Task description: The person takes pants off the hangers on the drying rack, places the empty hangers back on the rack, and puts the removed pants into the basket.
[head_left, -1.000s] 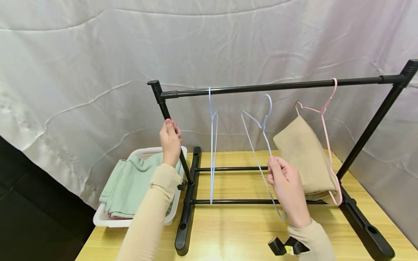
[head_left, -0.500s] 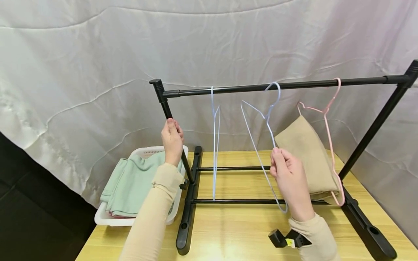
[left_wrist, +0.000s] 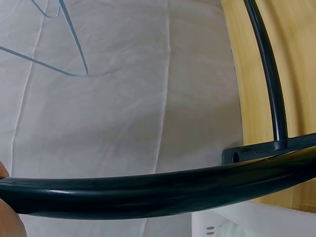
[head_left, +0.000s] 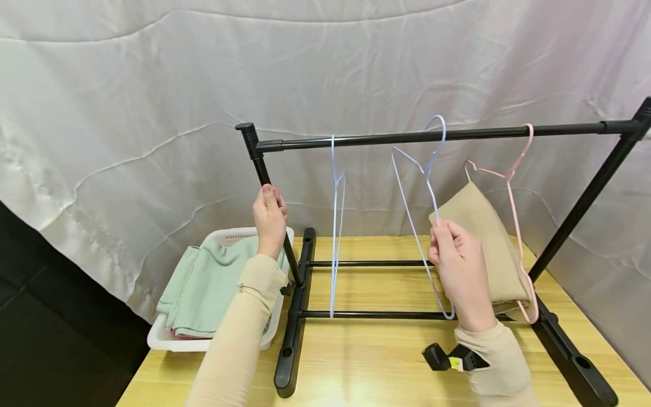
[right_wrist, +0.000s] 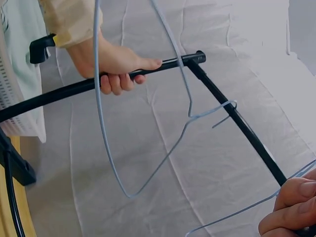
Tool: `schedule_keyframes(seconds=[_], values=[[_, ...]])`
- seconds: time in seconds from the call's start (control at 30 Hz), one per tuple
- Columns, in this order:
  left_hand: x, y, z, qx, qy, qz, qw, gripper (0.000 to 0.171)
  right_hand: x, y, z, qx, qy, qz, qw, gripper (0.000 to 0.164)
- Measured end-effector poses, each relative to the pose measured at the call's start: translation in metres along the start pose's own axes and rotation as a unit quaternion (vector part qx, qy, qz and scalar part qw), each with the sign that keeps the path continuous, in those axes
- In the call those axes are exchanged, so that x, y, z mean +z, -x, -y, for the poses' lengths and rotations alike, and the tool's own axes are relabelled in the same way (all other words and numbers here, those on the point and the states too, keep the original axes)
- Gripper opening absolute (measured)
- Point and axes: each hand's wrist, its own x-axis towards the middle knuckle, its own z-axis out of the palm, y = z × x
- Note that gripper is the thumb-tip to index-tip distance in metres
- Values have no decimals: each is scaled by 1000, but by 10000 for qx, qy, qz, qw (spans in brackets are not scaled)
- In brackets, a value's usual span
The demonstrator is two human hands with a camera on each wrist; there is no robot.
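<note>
My left hand grips the left upright post of a black clothes rack, fingers wrapped round it in the right wrist view. A light-blue wire hanger is pinched by its side between thumb and fingers of my right hand. Its hook rises above the rack's top bar and overlaps it. To the left, a second blue hanger hangs on the bar. At the right a pink hanger carries folded khaki cloth, partly behind my right hand.
A white basket with folded pale-green cloth stands left of the rack, partly behind my left arm. The rack's black feet and two low crossbars span the wooden table. Grey fabric hangs behind.
My right hand has moved up and to the right with the blue hanger, whose hook has risen from below the bar to above it. The left hand stays on the post.
</note>
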Motion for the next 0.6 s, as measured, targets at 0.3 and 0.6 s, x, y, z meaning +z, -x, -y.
schedule_keyframes(seconds=[0.3,0.6], values=[[-5,-2,2,-27,-62,8,10000,54,10,-13,-12,12,32,29,10000,39],[-3,-1,3,1,-45,58,10000,53,8,-8,-30,284,514,67,9983,39]])
